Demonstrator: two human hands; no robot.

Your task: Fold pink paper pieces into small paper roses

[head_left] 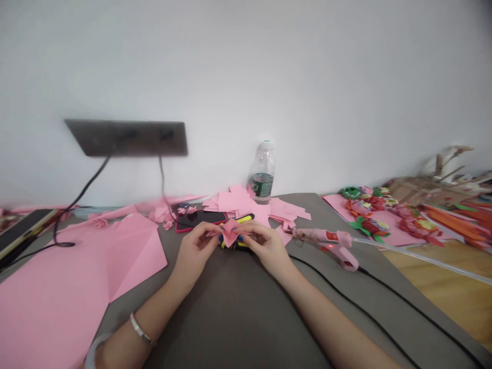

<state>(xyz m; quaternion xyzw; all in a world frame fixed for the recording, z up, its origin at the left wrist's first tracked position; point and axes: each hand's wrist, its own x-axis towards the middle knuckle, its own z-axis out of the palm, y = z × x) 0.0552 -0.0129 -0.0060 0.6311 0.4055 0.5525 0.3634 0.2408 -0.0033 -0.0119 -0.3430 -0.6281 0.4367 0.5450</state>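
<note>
A small folded piece of pink paper (230, 231) is pinched between my left hand (196, 250) and my right hand (268, 247), held just above the grey cloth surface (230, 312). Below the hands lies a black and yellow object (235, 245), partly hidden, perhaps a tool handle. Behind them a dark phone in a pink-edged case (200, 219) rests among pink paper scraps (246, 202). To the right of my right hand lies a pink hot glue gun (325, 241), not touching it.
A large pink paper sheet (73, 271) covers the left front. Finished paper flowers (367, 212) lie on pink paper at right, beyond the glue stick (415, 261). A plastic bottle (263, 174) stands by the wall. Black cables (357, 302) cross the surface, rising to a wall-mounted dark panel (126, 138).
</note>
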